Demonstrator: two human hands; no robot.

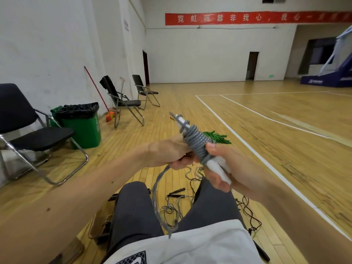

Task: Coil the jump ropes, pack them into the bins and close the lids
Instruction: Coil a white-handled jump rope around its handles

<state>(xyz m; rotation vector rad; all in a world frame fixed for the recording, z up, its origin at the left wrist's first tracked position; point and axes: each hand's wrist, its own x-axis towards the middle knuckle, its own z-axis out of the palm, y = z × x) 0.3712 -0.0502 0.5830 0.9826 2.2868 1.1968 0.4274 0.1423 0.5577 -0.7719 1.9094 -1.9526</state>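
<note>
A grey jump rope is wound in tight turns around its white handles, held up over my lap. My right hand grips the lower ends of the white handles. My left hand holds the loose grey cord right beside the coil, and that cord hangs down in a loop between my knees. Other ropes with black handles lie tangled on the wooden floor by my feet. A clear bin sits on the floor to the left of my left leg, with dark items inside.
A green pile lies on the floor beyond my hands. At left stand a black folding chair, a green trash bin and two more chairs along the wall. White court lines cross the floor at right.
</note>
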